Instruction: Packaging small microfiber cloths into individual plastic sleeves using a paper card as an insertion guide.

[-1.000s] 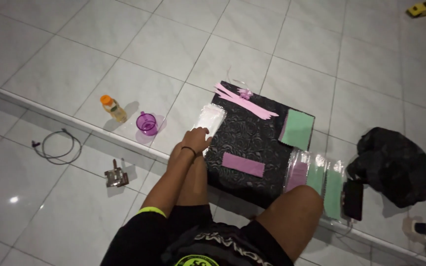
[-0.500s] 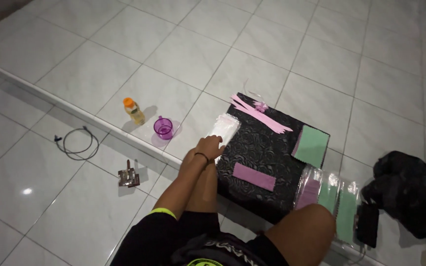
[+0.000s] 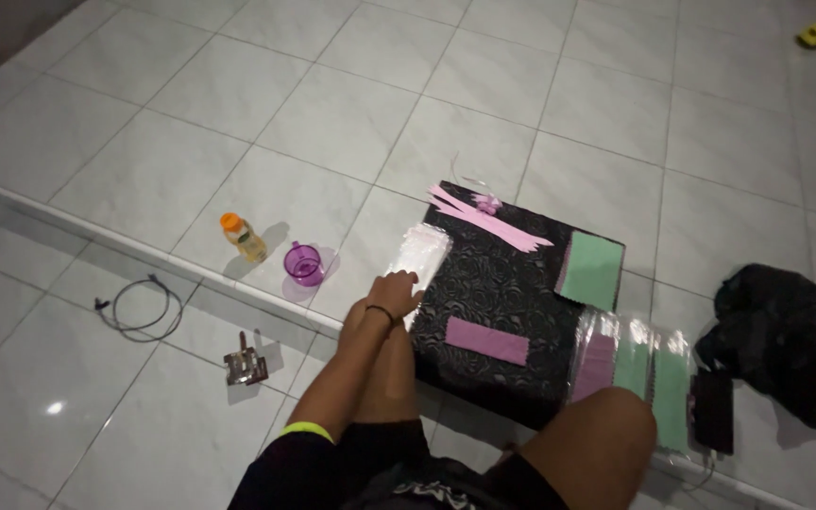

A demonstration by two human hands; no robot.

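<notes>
One hand (image 3: 395, 295) is seen, laid with fingers spread on the near end of a clear plastic packet (image 3: 416, 260); which hand it is cannot be told, and no grip is closed around the packet. The packet lies along the left edge of a black patterned board (image 3: 502, 293) set on the tiled floor (image 3: 332, 113). On the board, a pink rectangle (image 3: 486, 340) is noted near the front edge, pink strips (image 3: 484, 219) at the far edge, and a green sheet (image 3: 591, 270) at the right edge. A purple cup (image 3: 303, 263) and a small bottle (image 3: 243, 237) stand on the floor, left of the board.
</notes>
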